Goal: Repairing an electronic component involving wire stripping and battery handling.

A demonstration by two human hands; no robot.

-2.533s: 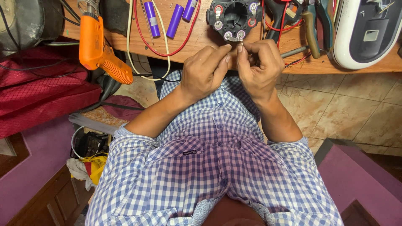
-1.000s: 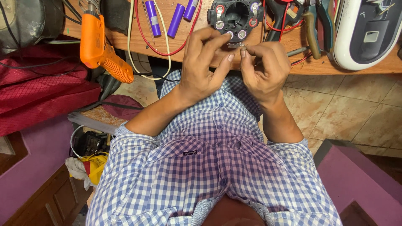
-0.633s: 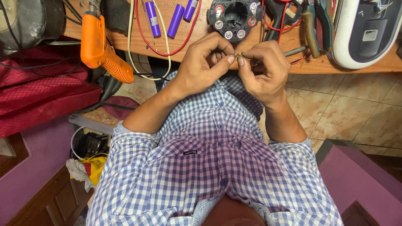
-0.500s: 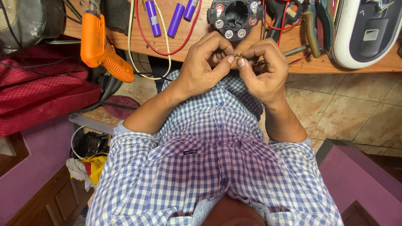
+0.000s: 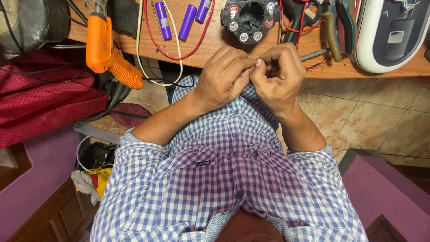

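Orange glue gun laid at wooden bench left edge. Three purple cylindrical cells placed inside red wire loop. Black round holder set beyond. White device seen far right. Bucket on floor.

A small item pinched between left hand and right hand was too hidden to identify. The white appliance and black holder were cut off at the frame's top edge.
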